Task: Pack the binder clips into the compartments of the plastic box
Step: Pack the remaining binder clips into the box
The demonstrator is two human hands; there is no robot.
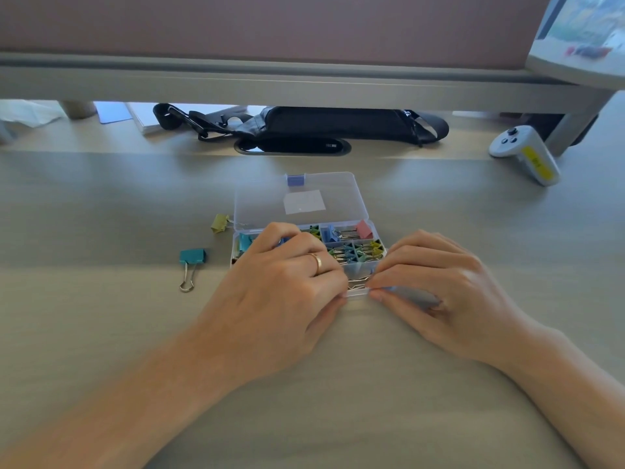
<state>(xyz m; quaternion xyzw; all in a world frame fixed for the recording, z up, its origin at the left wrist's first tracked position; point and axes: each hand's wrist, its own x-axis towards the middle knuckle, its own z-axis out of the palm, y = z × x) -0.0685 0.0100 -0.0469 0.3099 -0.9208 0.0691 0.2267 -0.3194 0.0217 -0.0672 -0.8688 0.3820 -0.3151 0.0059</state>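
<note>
We are working at a pale surface (101,204). Our left grip (287,282) is lying over the left half of the open box (341,198), fingers curled over its compartments, thumb at the near wall, holding it. Our right grip (436,275) is at the box's near right corner, fingertips narrow, pinching the wall. Small clips (348,253) are filling the right compartments, just beyond both grips. A teal clip (192,257) is lying left of the box. A yellow clip (220,223) is sitting just beside the lid's left edge.
</note>
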